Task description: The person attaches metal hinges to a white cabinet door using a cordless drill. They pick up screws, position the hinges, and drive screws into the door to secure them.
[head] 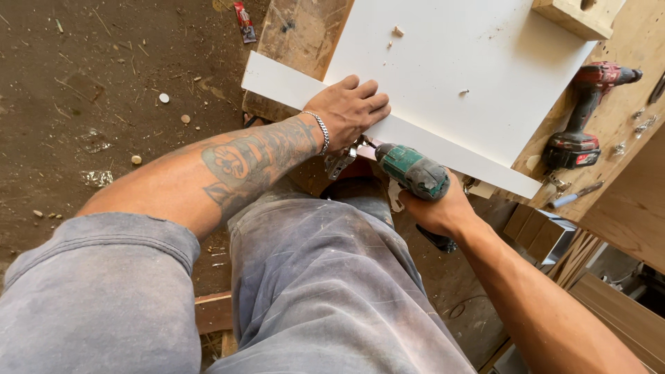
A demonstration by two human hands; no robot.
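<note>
My left hand (352, 111) lies flat, fingers together, on the near edge of a white board (450, 62), pressing on it where it meets a narrow white strip (291, 84) along the front. My right hand (438, 208) grips a teal cordless driver (413, 170) just below that edge, its nose pointing left toward a metal hinge (341, 163) under the board. The driver's bit tip is hidden by the hinge and my left wrist.
A red and black cordless drill (582, 118) lies on the plywood bench (623, 131) at right, beside loose screws (644, 125) and a pen-like tool (575, 196). A wood block (578, 15) sits on the board's far corner. Dirt floor (104, 104) spreads to the left.
</note>
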